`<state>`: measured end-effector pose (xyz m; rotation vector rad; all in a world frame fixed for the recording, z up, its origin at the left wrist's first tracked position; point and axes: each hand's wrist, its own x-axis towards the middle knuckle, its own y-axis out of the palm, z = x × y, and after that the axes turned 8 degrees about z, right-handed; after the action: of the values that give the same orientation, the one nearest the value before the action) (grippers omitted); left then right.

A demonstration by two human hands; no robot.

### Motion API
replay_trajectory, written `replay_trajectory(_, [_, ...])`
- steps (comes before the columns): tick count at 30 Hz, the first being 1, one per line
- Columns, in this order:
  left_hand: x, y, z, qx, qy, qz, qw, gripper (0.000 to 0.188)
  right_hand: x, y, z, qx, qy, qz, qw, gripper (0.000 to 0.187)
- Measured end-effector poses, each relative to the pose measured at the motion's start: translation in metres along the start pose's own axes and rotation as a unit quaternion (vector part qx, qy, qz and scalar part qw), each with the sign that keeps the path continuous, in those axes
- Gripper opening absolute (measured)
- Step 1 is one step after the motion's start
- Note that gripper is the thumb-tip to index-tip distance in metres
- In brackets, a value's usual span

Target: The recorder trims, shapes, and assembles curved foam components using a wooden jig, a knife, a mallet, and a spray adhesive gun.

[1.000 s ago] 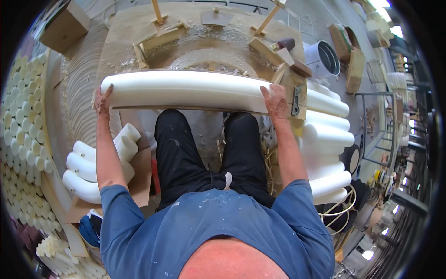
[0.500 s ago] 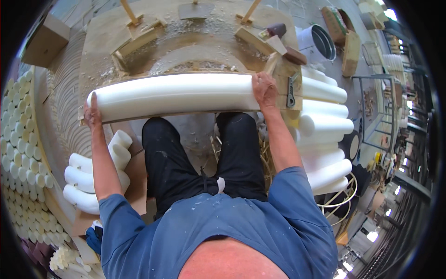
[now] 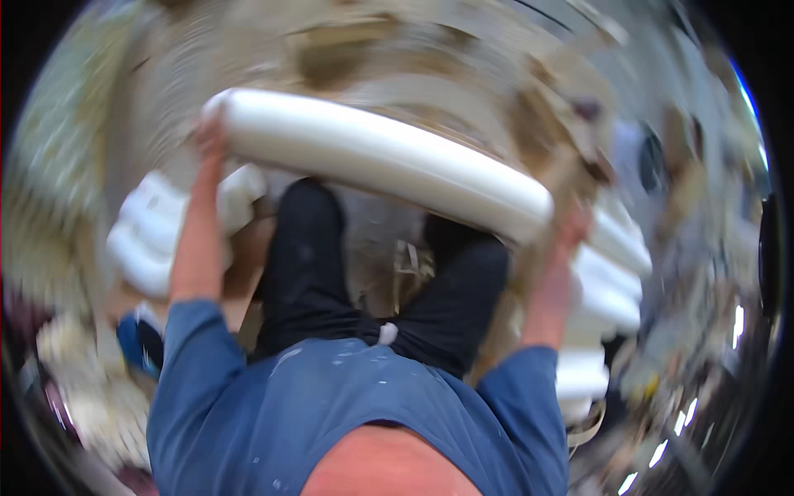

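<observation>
A long, smooth white cylinder [image 3: 372, 149], slightly bowed, lies across in front of me above my knees, slanting down to the right. My left hand [image 3: 212, 136] is closed against its left end, its fingers softened by blur. By the right end, my right hand [image 3: 575, 221] is smeared by motion, and whether it touches the cylinder cannot be made out. Wood [image 3: 463, 124] of the bench shows along the cylinder's far side.
Short bent white cylinders [image 3: 153, 227] lie to my left, near a brown board. More white cylinders [image 3: 608, 285] are stacked to my right. A dark-mouthed bucket [image 3: 652, 157] stands farther right. Many pale pieces [image 3: 70, 149] are piled at far left, blurred.
The view has turned and blurred. The cylinder, nearly level before, now slants down to the right. My right hand, earlier on top of its right end, is now beside that end.
</observation>
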<state>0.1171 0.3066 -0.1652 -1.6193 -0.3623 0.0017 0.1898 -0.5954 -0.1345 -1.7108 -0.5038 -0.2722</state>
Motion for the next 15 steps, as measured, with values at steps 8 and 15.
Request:
replay_trajectory(8, [-0.041, -0.062, -0.09, -0.59, -0.375, -0.016, 0.715, 0.081, -0.073, 0.02, -0.025, 0.045, 0.152, 0.133, 0.978, 0.037])
replay_trajectory(15, [-0.037, -0.056, -0.109, -0.37, -0.38, -0.041, 0.847, 0.077, -0.014, -0.09, -0.011, 0.601, 0.473, 0.175, 0.619, 0.025])
